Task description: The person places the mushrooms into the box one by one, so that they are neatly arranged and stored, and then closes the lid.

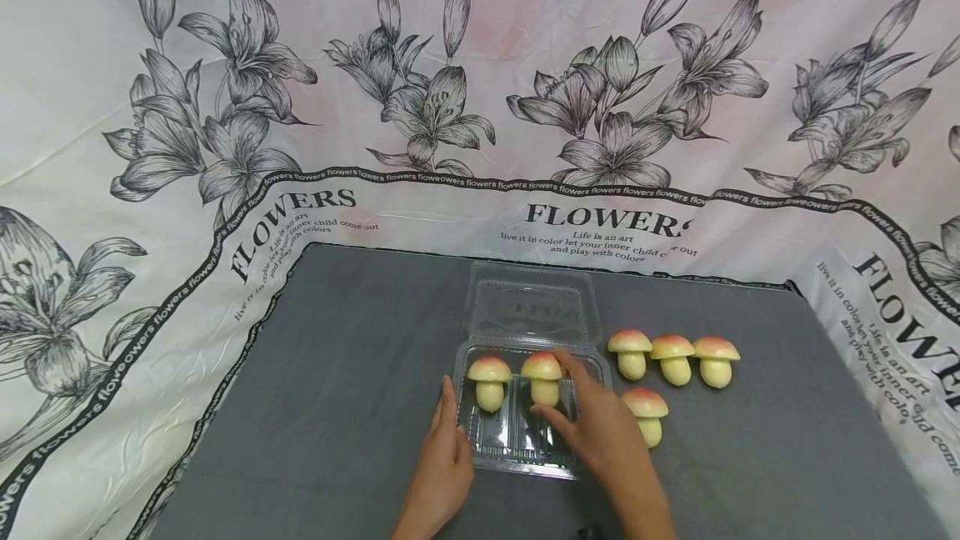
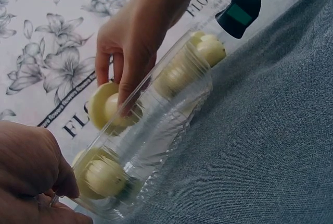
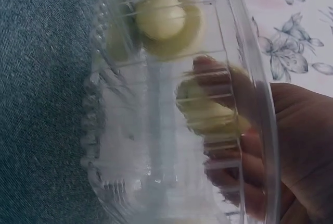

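Note:
A clear plastic clamshell container [image 1: 517, 467] lies with its lid [image 1: 534, 307] folded back behind it. In its left half stands a toy mushroom [image 1: 490, 386] with a red-yellow cap and pale stem. My right hand [image 1: 603, 427] pinches a second toy mushroom [image 1: 543, 377] between thumb and fingers, within the container's right half. Through the clear wall, the right wrist view shows these fingers [image 3: 221, 91] around that mushroom. On the container's left edge is my left hand [image 1: 442, 461]; the left wrist view shows its thumb and fingers [image 2: 65, 182] gripping the rim at the corner.
Three toy mushrooms [image 1: 675, 359] stand in a row to the container's right, with another mushroom [image 1: 647, 413] in front, partly behind my right hand. The grey tabletop [image 1: 337, 390] is bordered by a white flower-printed cloth [image 1: 420, 215] at the back and sides.

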A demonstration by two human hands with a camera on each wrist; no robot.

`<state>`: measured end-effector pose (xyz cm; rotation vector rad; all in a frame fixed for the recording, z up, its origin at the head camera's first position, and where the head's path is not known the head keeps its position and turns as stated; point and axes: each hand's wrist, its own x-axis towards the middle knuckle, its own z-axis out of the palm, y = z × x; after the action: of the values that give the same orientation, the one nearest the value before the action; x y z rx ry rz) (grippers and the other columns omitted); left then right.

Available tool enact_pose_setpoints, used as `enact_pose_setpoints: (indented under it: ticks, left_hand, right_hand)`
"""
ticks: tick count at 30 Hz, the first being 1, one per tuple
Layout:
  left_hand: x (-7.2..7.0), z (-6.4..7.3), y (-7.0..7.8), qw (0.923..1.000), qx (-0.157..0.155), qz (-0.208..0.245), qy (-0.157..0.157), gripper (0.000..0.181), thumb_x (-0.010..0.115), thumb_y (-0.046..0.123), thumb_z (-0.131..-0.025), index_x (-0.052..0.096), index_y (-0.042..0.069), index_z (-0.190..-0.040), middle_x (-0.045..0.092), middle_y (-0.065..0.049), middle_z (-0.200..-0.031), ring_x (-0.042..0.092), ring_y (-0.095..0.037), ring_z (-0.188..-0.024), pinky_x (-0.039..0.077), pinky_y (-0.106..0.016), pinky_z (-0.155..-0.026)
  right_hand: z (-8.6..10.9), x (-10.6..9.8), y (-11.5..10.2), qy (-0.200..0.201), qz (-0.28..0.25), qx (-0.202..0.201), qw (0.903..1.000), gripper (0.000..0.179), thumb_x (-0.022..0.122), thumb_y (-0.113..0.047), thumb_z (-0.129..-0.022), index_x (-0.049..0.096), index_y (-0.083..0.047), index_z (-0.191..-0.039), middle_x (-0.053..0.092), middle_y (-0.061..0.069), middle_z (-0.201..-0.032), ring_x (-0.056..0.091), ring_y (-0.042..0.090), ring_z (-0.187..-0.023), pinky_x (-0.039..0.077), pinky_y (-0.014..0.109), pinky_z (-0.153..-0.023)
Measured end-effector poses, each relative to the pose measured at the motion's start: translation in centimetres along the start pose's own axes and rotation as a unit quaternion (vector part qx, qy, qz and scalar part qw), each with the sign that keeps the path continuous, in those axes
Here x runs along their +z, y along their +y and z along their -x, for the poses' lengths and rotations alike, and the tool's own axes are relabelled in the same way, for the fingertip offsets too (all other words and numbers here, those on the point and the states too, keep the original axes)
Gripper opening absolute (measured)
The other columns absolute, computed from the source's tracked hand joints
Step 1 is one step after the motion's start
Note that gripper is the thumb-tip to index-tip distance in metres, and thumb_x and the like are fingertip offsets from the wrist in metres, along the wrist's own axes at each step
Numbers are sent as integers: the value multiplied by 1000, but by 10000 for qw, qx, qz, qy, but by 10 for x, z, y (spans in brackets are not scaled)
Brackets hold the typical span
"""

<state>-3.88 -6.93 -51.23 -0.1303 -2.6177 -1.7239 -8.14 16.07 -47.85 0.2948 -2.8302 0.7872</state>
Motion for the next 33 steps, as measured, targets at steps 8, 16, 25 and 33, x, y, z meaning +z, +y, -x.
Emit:
enact_pose_setpoints:
  ticks: [8,16,25,33]
  left_hand:
    - [-1,2,0,9998,128,-64,136,72,46,-11,-103,11,-7,-166,19,-27,-172,24,-40,-156,22,-57,-122]
    - [0,0,-2,9996,218,-90,151,72,46,-11,-104,11,-7,-166,19,-29,-171,24,-41,-156,23,-58,-122]
    - [1,1,-2,9999,106,-32,43,72,44,-11,-104,9,-8,-166,16,-28,-172,21,-40,-157,22,-60,-123]
    - [0,0,0,9999,121,-56,-21,72,44,-11,-104,8,-7,-166,15,-28,-172,22,-41,-156,24,-61,-122]
  right_hand:
    - [0,7,-4,-47,40,88,9999,88,93,-39,-81,52,-15,-155,77,17,-100,46,8,-49,47,35,-50]
    - [2,13,-4,224,215,-90,9995,90,96,-36,-76,54,-14,-153,78,14,-102,36,5,-43,36,25,-43]
    - [5,18,-2,290,296,-267,9988,89,96,-35,-75,55,-15,-152,78,14,-118,40,5,-47,40,27,-44]
    - [4,22,-2,432,493,-309,9974,90,96,-41,-74,56,-14,-151,78,17,-112,51,12,-48,43,33,-44]
